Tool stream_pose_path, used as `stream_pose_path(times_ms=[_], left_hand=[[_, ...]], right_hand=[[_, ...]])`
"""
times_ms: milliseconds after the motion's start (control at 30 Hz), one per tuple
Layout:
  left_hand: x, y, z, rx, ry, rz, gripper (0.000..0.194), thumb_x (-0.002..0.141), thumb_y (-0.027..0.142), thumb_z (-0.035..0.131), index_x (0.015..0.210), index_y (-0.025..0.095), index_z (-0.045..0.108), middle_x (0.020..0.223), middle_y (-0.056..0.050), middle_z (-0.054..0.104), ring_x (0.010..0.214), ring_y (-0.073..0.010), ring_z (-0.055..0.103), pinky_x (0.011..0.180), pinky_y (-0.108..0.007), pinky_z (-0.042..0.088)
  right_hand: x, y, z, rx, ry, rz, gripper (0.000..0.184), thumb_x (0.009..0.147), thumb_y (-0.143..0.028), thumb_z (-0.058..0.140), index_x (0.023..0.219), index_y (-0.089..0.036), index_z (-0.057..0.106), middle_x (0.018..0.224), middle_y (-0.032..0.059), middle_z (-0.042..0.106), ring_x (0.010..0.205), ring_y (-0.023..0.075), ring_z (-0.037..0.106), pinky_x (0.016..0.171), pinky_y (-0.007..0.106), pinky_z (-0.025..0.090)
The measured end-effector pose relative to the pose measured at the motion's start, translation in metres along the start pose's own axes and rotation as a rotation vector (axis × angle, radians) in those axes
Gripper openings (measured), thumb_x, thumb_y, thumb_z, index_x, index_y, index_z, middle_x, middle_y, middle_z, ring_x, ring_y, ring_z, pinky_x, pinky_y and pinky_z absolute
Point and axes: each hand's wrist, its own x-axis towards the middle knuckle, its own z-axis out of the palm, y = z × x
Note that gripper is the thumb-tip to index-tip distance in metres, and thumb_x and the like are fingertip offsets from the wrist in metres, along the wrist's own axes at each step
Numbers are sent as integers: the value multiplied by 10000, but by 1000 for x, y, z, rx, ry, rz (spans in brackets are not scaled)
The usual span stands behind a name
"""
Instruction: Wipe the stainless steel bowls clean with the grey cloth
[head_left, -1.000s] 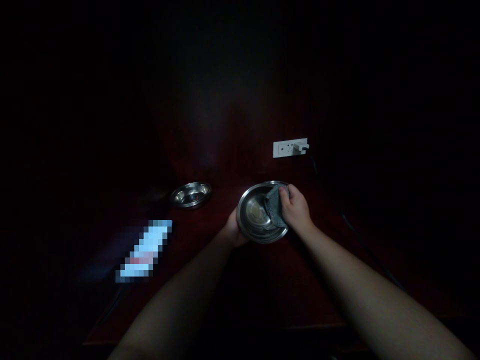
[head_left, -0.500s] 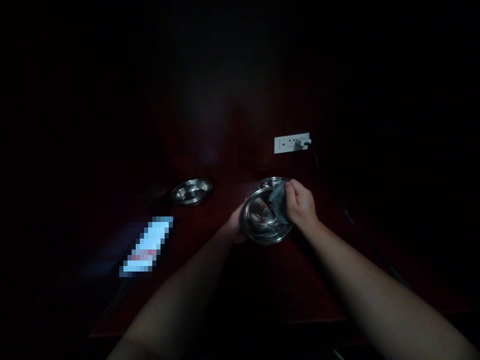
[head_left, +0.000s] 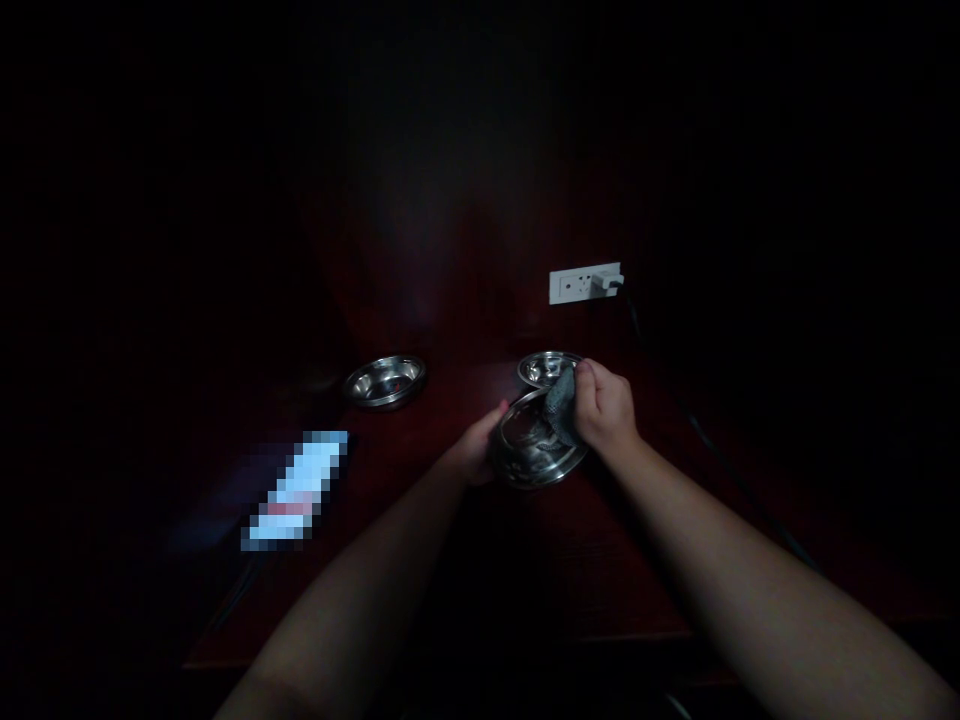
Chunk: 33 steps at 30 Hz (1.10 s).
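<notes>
A shiny steel bowl (head_left: 529, 465) is held tilted above the dark red table, gripped at its left side by my left hand (head_left: 478, 448). The fingers beneath it are hidden. My right hand (head_left: 606, 408) is closed around a grey-green cloth (head_left: 559, 408), which lies against the inside and right rim of that bowl. Just behind, a second steel bowl (head_left: 541, 370) rests on the table, partly covered by the cloth and my right hand. Farther left stands another steel bowl (head_left: 385, 382), apart from both hands.
A lit phone (head_left: 296, 495), its screen blurred, lies on the left of the dark red table (head_left: 420, 620). On the back wall a white socket plate (head_left: 570, 287) holds a plug, and a dark cable (head_left: 720, 460) runs down the right side. Surroundings are very dark.
The held bowl has tipped and shifted slightly to the right, so its inside shows less. The cloth has bunched up near the right rim. More of the bowl behind is visible.
</notes>
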Motion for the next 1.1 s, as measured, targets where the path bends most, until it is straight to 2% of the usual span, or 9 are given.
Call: stream_pose_path(times_ms=[167, 300, 400, 533, 667, 867, 1100], left_hand=[[2, -3, -2, 3, -36, -8, 486, 854, 479, 328, 1010, 135, 633, 1004, -89, 678, 1069, -236, 557, 1061, -394, 198], [3, -4, -6, -40, -35, 7, 565, 842, 544, 281, 1020, 136, 628, 1023, -106, 667, 1085, -247, 544, 1052, -415, 211], [-1, -4, -5, -69, -109, 20, 647, 803, 620, 273, 1134, 147, 563, 1151, -134, 601, 1135, -296, 497, 1019, -504, 227], [-7, -1, -4, -67, -181, -70, 699, 771, 652, 306, 1246, 163, 459, 1249, -160, 523, 1154, -365, 455, 928, -640, 240], [-7, 2, -5, -81, -194, -72, 669, 770, 632, 349, 1239, 167, 459, 1240, -153, 530, 1125, -364, 476, 911, -647, 262], [-5, 2, -4, -65, -183, -39, 637, 782, 601, 375, 1225, 154, 468, 1245, -158, 524, 1159, -359, 449, 928, -625, 270], [1, 0, -4, -64, -101, 19, 635, 766, 612, 399, 1223, 178, 469, 1260, -143, 511, 1145, -328, 470, 949, -566, 284]], right_hand=[[1, -2, 0, -3, 13, -24, 355, 889, -358, 287, 567, -220, 345, 518, -3, 413, 476, 130, 411, 492, 282, 283], [2, -2, 2, 55, 77, 71, 393, 890, -405, 272, 547, -223, 331, 508, -5, 413, 470, 128, 410, 478, 280, 283], [2, 4, 6, 111, 184, 207, 427, 890, -443, 255, 530, -224, 325, 492, -10, 393, 454, 126, 389, 456, 280, 265], [1, 12, 10, 136, 283, 295, 436, 886, -469, 252, 536, -222, 334, 496, -19, 382, 451, 123, 371, 454, 282, 257], [-1, 13, 12, 142, 291, 210, 401, 892, -445, 251, 576, -218, 351, 525, -26, 391, 477, 122, 378, 472, 278, 275], [-3, 11, 11, 158, 228, 78, 325, 901, -382, 257, 642, -216, 361, 575, -30, 379, 523, 124, 380, 519, 280, 297], [-3, 9, 12, 222, 226, 53, 257, 890, -322, 280, 692, -207, 397, 611, -27, 384, 556, 127, 377, 543, 281, 296]])
